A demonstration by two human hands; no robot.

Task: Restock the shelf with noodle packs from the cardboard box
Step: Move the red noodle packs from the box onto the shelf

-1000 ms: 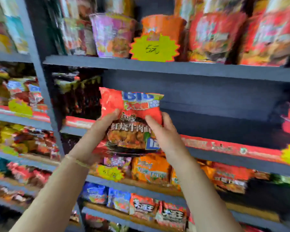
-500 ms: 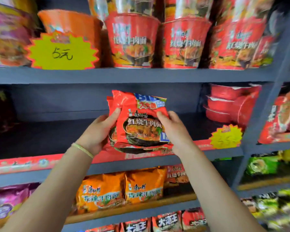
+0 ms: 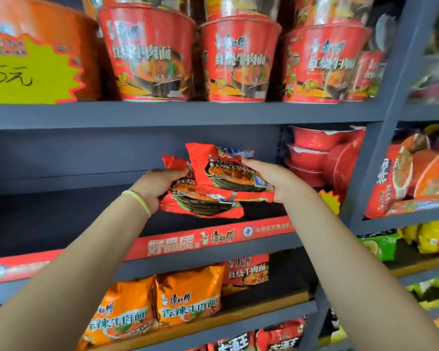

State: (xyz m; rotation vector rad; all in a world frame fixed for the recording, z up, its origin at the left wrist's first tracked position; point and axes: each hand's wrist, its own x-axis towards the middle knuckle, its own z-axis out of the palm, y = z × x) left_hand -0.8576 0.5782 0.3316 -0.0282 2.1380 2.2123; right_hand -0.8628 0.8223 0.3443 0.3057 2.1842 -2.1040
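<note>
A: What are the hands doing?

B: Each one is gripping its own red beef noodle pack over the dark shelf [image 3: 61, 219]. The left hand [image 3: 160, 188] is curling round the left edge of the lower pack [image 3: 200, 201]; the right hand [image 3: 276, 181] is pinching the right side of the upper pack [image 3: 221, 171], thumb on its face.

A: Are the packs touching?

B: The upper one is overlapping the lower one. Whether either is resting on the shelf, I cannot tell.

A: What is sitting around them?

B: Red bowls [image 3: 312, 155] are stacking just to the right. Red beef noodle tubs [image 3: 147, 54] are standing on the shelf above, beside a yellow price tag [image 3: 31, 72]. Orange noodle packs [image 3: 188, 297] are lining the shelf below.
</note>
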